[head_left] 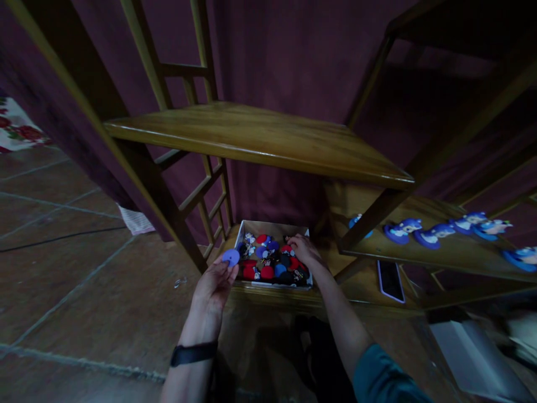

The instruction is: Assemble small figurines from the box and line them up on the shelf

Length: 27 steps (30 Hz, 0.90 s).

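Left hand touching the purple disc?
Touching: the head view shows the left hand holding the purple disc by its rim.

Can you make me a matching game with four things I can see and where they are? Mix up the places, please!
Things:
1. Purple disc
2. Phone
3. Black band
4. Right hand

Places:
A. Around the left wrist
B. At the open box
C. In the left hand
D. On the bottom shelf

Right pairs: 1-C, 2-D, 3-A, 4-B
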Available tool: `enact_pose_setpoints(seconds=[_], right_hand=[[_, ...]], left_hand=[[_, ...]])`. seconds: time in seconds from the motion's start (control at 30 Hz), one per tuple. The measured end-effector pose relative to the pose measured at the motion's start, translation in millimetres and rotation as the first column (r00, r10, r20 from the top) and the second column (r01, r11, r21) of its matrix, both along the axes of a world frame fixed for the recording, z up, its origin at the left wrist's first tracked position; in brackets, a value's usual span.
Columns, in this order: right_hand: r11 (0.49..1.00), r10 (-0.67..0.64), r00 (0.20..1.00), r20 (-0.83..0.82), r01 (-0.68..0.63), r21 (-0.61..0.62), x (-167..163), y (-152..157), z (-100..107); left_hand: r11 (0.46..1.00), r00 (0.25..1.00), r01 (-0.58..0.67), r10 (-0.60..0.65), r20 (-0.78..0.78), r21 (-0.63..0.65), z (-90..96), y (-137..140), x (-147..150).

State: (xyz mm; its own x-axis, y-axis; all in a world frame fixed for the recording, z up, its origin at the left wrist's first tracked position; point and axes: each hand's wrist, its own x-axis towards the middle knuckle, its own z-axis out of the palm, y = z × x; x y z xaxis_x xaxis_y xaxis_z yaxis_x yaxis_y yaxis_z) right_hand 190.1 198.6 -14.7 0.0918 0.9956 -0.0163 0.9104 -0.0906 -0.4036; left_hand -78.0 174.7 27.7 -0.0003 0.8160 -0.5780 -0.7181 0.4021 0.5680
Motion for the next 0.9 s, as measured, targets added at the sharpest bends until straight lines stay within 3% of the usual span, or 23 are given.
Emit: enact_pose_setpoints(seconds=[0.17, 0.53, 0.63, 0.8, 0.9], right_hand=[[1.0, 0.012, 1.0, -0.021, -0.012, 0.006, -4, -1, 2], [0.992, 0.129, 0.991, -0.03, -0.128, 0.006, -46, 1, -8], [0.998, 0.065, 0.996, -0.053, -0.064, 0.017, -39, 8, -8], [0.982, -0.141, 0.978, -0.155, 0.158, 0.101, -16, 16, -7], [0.981, -0.108, 0.976, -0.188, 0.135, 0.14, -17, 15, -13]], left_hand=[[1.0, 1.0, -0.016, 0.016, 0.018, 0.005, -2.1, 1, -5], [0.995, 0.996, -0.072, 0.075, 0.047, -0.063, -4.0, 7, -8], [0.996, 0.996, -0.068, 0.071, 0.061, -0.051, -2.5, 7, -9], [0.996, 0.996, -0.07, 0.074, 0.059, -0.059, 3.2, 6, -12], [0.998, 0.996, -0.051, 0.054, 0.076, -0.042, 2.7, 6, -15]])
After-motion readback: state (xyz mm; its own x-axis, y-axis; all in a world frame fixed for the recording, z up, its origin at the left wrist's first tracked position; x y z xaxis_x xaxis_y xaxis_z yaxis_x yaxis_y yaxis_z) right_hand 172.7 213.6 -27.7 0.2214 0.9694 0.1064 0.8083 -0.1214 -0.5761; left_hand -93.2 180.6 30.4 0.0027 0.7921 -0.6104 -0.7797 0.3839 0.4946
